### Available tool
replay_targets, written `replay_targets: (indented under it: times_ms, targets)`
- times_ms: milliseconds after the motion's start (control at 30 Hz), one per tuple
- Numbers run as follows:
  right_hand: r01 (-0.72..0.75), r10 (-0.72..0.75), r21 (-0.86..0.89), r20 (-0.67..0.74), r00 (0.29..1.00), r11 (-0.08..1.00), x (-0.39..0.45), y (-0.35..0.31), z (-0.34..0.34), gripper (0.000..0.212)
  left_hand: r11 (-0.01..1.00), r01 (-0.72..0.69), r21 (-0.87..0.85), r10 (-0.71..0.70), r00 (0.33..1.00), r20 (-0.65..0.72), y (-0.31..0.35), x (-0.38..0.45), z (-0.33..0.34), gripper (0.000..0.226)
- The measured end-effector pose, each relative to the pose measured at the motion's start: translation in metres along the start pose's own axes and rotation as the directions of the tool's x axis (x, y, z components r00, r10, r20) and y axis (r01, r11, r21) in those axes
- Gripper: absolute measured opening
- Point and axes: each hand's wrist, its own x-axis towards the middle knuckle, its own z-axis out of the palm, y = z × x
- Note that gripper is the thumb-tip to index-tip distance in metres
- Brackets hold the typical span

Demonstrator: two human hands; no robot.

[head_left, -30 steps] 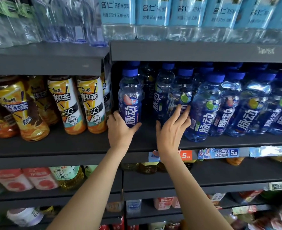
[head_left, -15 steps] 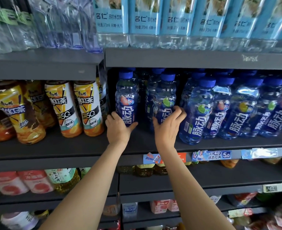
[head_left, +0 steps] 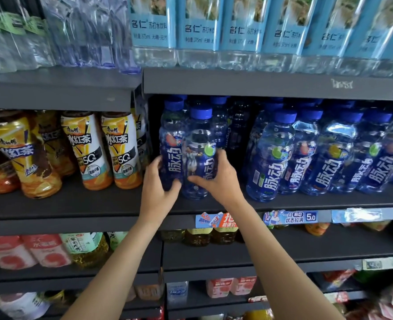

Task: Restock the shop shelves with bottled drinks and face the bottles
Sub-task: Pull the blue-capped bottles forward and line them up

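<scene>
I am viewing the dark grey metal shelf [head_left: 80,204] running across the middle of the frame. My left hand [head_left: 159,187] is gripping the lower body of a clear plastic drink bottle with a blue cap and a peach-marked blue label [head_left: 172,144], fingers curled round its left side and thumb crossing its front. My right hand [head_left: 218,179] is gripping a second clear blue-capped bottle with a lime-marked blue label [head_left: 199,153], thumb in front, fingers wrapped round its right side. Both bottles are standing upright at centre frame, touching each other, bases on the shelf. A gap is showing between them and the row of matching blue-capped bottles [head_left: 325,153] filling the right half of the shelf. At left of centre, yellow-and-white labelled iced tea bottles [head_left: 87,151] are standing beside the peach bottle, past the shelf divider. Along the top of the frame, clear water bottles with pale blue labels [head_left: 241,31] are lining the upper shelf. A blue price tag strip [head_left: 290,217] is sitting on the shelf edge at lower right of centre.
</scene>
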Motion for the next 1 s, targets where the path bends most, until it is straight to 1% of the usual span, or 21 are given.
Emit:
replay_targets:
  times_ms: [67,100,133,167,200,233,267,300,367,400,433,500,567,633,700,733,800,867,1000]
  targets:
    - [0.005,-0.012,0.035,0.2,0.98,0.999,0.006,-0.003,-0.005,0.066,0.999,-0.02,-0.05,0.025,0.994,0.104,0.003,-0.009,-0.003,0.075]
    - [-0.001,-0.021,0.084,0.263,0.965,0.996,0.009,-0.003,-0.007,0.059,0.998,-0.017,-0.06,0.024,0.993,0.119,0.004,-0.008,-0.005,0.077]
    - [-0.026,-0.018,0.164,0.264,0.964,0.986,0.011,-0.003,-0.009,0.049,0.998,-0.02,-0.059,0.026,0.994,0.111,0.005,-0.005,-0.007,0.077]
    - [-0.074,0.021,0.268,0.197,0.98,0.961,0.014,-0.004,-0.011,0.038,0.999,-0.027,-0.036,0.03,0.995,0.097,0.006,-0.002,-0.01,0.075]
    - [-0.104,0.086,0.337,0.067,0.994,0.936,0.018,-0.001,-0.012,0.03,0.999,-0.039,0.008,0.039,0.996,0.086,0.007,0.001,-0.013,0.07]
    - [-0.114,0.153,0.33,-0.096,0.984,0.937,0.023,0.002,-0.013,0.03,0.998,-0.05,0.049,0.046,0.995,0.086,0.007,0.002,-0.015,0.065]
    - [-0.15,0.205,0.244,-0.219,0.954,0.958,0.03,0.008,-0.012,0.036,0.996,-0.057,0.069,0.051,0.994,0.094,0.007,0.001,-0.015,0.063]
    - [-0.219,0.255,0.157,-0.268,0.929,0.963,0.038,0.012,-0.009,0.047,0.997,-0.044,0.065,0.037,0.994,0.105,0.006,0.0,-0.016,0.063]
    - [-0.36,0.352,0.001,-0.213,0.911,0.933,0.054,0.019,0.003,0.071,0.999,0.02,0.03,-0.024,0.992,0.12,0.006,-0.002,-0.016,0.068]
    - [-0.396,0.379,-0.065,-0.182,0.907,0.916,0.062,0.02,0.008,0.079,0.999,0.038,0.027,-0.041,0.992,0.122,0.006,-0.001,-0.017,0.07]
    - [-0.414,0.392,-0.118,-0.172,0.904,0.903,0.07,0.023,0.014,0.083,0.998,0.04,0.039,-0.045,0.992,0.121,0.005,0.001,-0.018,0.07]
    - [-0.415,0.377,-0.178,-0.211,0.902,0.892,0.08,0.029,0.02,0.086,0.998,0.031,0.058,-0.039,0.989,0.141,0.003,0.004,-0.021,0.071]
    - [-0.37,0.335,-0.143,-0.22,0.916,0.918,0.084,0.035,0.021,0.082,0.998,0.032,0.049,-0.039,0.986,0.159,0.0,0.004,-0.023,0.07]
    - [-0.329,0.325,-0.024,-0.111,0.939,0.944,0.085,0.039,0.016,0.076,0.998,0.058,0.017,-0.06,0.984,0.169,-0.001,0.002,-0.024,0.068]
    - [-0.324,0.321,0.079,0.041,0.946,0.943,0.083,0.041,0.01,0.077,0.997,0.071,-0.015,-0.068,0.983,0.173,-0.002,0.002,-0.023,0.067]
    - [-0.32,0.314,0.102,0.073,0.947,0.942,0.082,0.042,0.009,0.079,0.997,0.078,-0.025,-0.072,0.982,0.174,-0.002,0.001,-0.023,0.066]
    - [-0.295,0.295,0.101,0.024,0.955,0.95,0.081,0.048,0.011,0.08,0.995,0.095,-0.043,-0.086,0.98,0.178,-0.001,0.0,-0.022,0.065]
    - [-0.288,0.291,0.089,-0.016,0.957,0.953,0.083,0.051,0.015,0.075,0.993,0.104,-0.059,-0.092,0.979,0.182,-0.002,0.0,-0.022,0.062]
    - [-0.362,0.361,0.164,0.037,0.932,0.917,0.089,0.052,0.014,0.071,0.994,0.099,-0.05,-0.087,0.977,0.197,-0.001,0.001,-0.023,0.058]
